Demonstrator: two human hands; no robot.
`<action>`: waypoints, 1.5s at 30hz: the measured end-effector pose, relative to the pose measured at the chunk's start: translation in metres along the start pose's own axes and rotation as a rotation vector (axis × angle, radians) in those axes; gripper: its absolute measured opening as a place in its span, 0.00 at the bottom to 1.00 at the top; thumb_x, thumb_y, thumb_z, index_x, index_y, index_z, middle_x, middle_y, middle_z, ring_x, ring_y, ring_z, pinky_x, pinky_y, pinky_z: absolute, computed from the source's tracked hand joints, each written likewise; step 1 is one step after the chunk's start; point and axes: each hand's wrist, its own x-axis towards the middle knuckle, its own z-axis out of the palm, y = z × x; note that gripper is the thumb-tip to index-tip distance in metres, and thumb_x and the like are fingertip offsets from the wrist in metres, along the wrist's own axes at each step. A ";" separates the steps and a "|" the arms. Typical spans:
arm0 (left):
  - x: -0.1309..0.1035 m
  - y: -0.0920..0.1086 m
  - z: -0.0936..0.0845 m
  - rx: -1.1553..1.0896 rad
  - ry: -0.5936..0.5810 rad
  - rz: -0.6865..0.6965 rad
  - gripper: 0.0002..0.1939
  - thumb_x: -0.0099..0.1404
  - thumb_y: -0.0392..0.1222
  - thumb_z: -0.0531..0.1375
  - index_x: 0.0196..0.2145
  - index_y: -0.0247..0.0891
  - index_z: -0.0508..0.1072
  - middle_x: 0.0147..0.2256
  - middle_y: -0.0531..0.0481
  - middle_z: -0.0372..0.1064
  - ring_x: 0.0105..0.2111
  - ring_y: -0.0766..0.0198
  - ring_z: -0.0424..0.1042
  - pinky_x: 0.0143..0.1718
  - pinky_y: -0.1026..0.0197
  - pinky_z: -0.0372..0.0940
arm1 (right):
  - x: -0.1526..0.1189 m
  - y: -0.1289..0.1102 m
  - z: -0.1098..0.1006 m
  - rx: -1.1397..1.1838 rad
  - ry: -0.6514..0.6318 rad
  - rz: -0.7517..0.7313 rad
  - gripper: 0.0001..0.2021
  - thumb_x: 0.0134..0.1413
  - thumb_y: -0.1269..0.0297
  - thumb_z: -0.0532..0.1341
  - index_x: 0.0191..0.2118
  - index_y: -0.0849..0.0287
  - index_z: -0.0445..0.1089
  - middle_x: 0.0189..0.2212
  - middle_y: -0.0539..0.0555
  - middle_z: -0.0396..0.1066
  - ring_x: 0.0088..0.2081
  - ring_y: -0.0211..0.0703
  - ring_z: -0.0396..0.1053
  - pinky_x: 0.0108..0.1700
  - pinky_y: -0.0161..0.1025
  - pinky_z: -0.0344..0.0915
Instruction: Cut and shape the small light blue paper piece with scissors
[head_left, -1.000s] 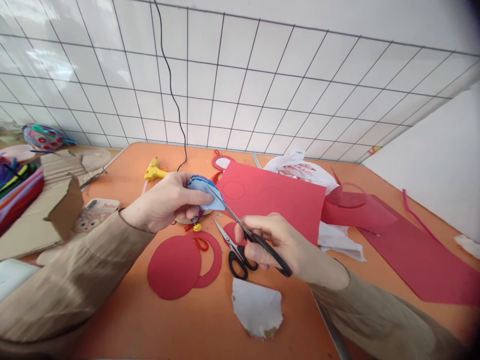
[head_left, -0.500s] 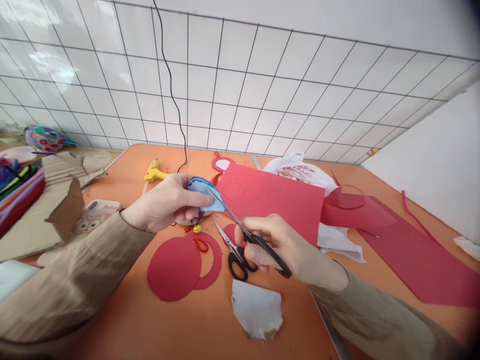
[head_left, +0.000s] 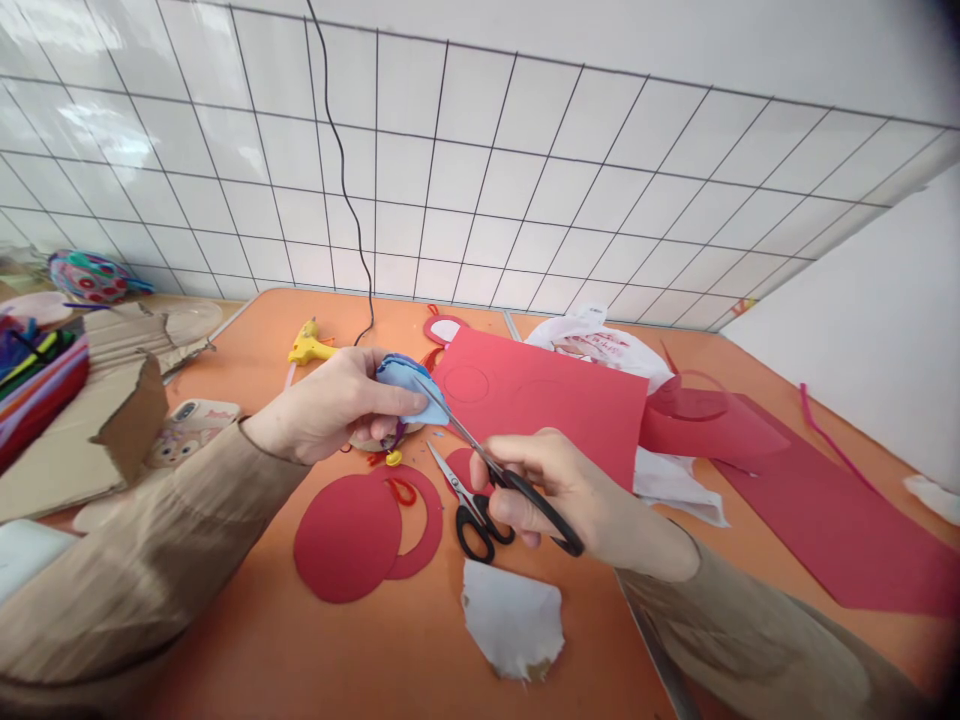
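My left hand (head_left: 337, 400) pinches a small light-blue piece (head_left: 405, 377) with a darker blue rim, thumb on top; whether it is paper or cloth I cannot tell. My right hand (head_left: 555, 490) grips black-handled scissors (head_left: 466, 432), their blades reaching up-left over the right part of the blue piece. A second pair of scissors (head_left: 471, 515) lies on the orange table below. Left of it are a red paper disc (head_left: 349, 540) and a red paper ring (head_left: 430, 530), with a small red loop (head_left: 403, 491) on the ring. A yellow bead (head_left: 394, 458) shows under my left hand.
A red sheet with drawn circles (head_left: 555, 390) lies behind my right hand, near a white plastic bag (head_left: 600, 345). A yellow glue gun (head_left: 309, 343) sits at the back. Cardboard (head_left: 127, 400) and a phone (head_left: 187, 430) are on the left; a torn white scrap (head_left: 514, 620) lies in front.
Almost nothing differs. Both hands, the blue piece and the scissors keep nearly the same position; the view has shifted very slightly.
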 end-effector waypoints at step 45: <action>0.002 0.000 -0.007 0.069 0.043 -0.003 0.06 0.54 0.31 0.64 0.28 0.35 0.69 0.19 0.51 0.68 0.15 0.72 0.58 0.14 0.69 0.51 | -0.001 -0.007 -0.001 -0.037 -0.029 0.049 0.14 0.54 0.54 0.63 0.30 0.60 0.64 0.18 0.45 0.63 0.17 0.32 0.58 0.20 0.31 0.53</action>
